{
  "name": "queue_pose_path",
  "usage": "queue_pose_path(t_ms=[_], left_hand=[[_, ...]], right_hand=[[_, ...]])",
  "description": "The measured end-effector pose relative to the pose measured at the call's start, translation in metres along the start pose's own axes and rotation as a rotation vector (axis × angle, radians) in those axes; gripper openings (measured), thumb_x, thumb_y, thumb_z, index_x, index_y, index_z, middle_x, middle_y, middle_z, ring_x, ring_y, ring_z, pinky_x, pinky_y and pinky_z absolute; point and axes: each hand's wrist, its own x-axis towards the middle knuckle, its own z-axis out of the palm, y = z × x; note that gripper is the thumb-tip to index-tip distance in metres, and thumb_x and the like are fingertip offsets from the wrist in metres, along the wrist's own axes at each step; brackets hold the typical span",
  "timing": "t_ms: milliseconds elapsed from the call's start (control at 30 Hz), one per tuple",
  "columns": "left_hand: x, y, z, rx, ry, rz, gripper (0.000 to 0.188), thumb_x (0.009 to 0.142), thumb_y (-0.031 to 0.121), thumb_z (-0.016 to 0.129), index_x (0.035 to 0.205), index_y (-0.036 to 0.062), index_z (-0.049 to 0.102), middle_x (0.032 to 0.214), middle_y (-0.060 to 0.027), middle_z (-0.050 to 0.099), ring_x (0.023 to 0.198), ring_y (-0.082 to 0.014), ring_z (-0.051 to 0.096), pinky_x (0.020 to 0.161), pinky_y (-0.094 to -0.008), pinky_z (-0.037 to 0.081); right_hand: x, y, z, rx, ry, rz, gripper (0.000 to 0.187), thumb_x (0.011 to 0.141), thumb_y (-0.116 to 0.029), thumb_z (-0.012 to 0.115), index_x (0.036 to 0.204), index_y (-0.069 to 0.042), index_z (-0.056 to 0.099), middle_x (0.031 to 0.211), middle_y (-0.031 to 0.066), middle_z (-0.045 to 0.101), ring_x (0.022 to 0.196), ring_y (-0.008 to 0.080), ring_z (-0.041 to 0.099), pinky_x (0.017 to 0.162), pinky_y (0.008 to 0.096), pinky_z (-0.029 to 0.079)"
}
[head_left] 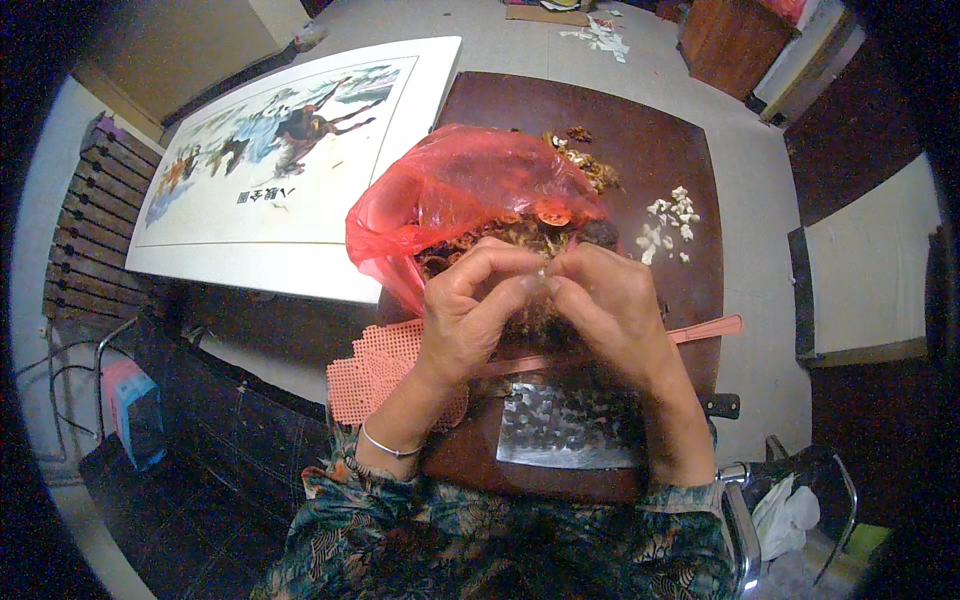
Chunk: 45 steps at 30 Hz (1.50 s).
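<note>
One pale bit (542, 272) sat pinched between the fingertips of the left hand (468, 305) and right hand (615, 305); I saw the red bag (455, 185) just beyond, on the tabletop (655, 140).

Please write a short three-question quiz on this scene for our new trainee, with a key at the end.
1. Multiple choice: where do the loose white pieces lie relative to the red plastic bag?
A) To its left
B) To its right
C) On top of it
2. True or false: the left hand and the right hand are held wide apart.
3. Fill in: the black handle of the cleaver shows just beyond the ____ forearm.

Key:
1. B
2. False; their fingertips come close together.
3. Right
</note>
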Motion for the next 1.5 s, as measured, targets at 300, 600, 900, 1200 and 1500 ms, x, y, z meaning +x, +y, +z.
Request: queue_pose_path(t_ms=[300, 600, 900, 1200, 1500], left_hand=[[0.0, -0.003, 0.0, -0.042, -0.007, -0.011, 0.014, 0.084, -0.001, 0.058, 0.097, -0.0032, 0.063, 0.09, -0.0047, 0.058, 0.077, -0.0092, 0.055, 0.068, -0.0217, 0.045], [0.001, -0.001, -0.001, -0.208, -0.053, -0.151, 0.015, 0.086, 0.0, 0.057, 0.1, -0.0033, 0.062, 0.09, -0.004, 0.058, 0.071, -0.0076, 0.054, 0.064, -0.0205, 0.045], [0.003, -0.003, -0.004, -0.329, -0.079, -0.298, 0.018, 0.085, 0.003, 0.058, 0.102, -0.0015, 0.061, 0.089, -0.0069, 0.06, 0.064, -0.0092, 0.054, 0.055, -0.0184, 0.044], [0.005, -0.01, -0.006, -0.651, -0.009, -0.318, 0.022, 0.086, 0.006, 0.058, 0.107, -0.0009, 0.057, 0.087, -0.0087, 0.062, 0.062, -0.0115, 0.054, 0.045, -0.0177, 0.041], [0.004, -0.006, -0.003, -0.486, 0.07, -0.393, 0.021, 0.082, 0.006, 0.063, 0.102, 0.0004, 0.058, 0.085, -0.0061, 0.063, 0.06, -0.0094, 0.055, 0.051, -0.0184, 0.046]], right_hand=[[-0.002, 0.001, 0.0, -0.022, -0.008, 0.021, 0.012, 0.08, -0.012, 0.06, 0.084, -0.001, 0.06, 0.075, 0.0161, 0.062, 0.07, 0.0314, 0.063, 0.062, 0.0393, 0.049], [-0.002, -0.002, 0.001, -0.084, 0.025, 0.03, 0.011, 0.079, -0.012, 0.061, 0.079, -0.001, 0.057, 0.072, 0.0161, 0.061, 0.069, 0.0328, 0.063, 0.061, 0.0413, 0.048], [-0.001, 0.001, 0.003, -0.135, 0.118, -0.022, 0.008, 0.079, -0.009, 0.059, 0.083, -0.002, 0.057, 0.074, 0.0152, 0.06, 0.07, 0.0329, 0.061, 0.063, 0.0421, 0.048], [0.0, -0.002, 0.002, -0.135, 0.097, -0.139, 0.009, 0.079, -0.006, 0.062, 0.085, -0.001, 0.059, 0.079, 0.0137, 0.061, 0.07, 0.0303, 0.062, 0.063, 0.0386, 0.048], [0.002, -0.005, 0.006, -0.037, 0.128, -0.121, 0.01, 0.079, -0.003, 0.063, 0.088, 0.001, 0.061, 0.08, 0.0135, 0.06, 0.07, 0.0279, 0.061, 0.062, 0.035, 0.049]])
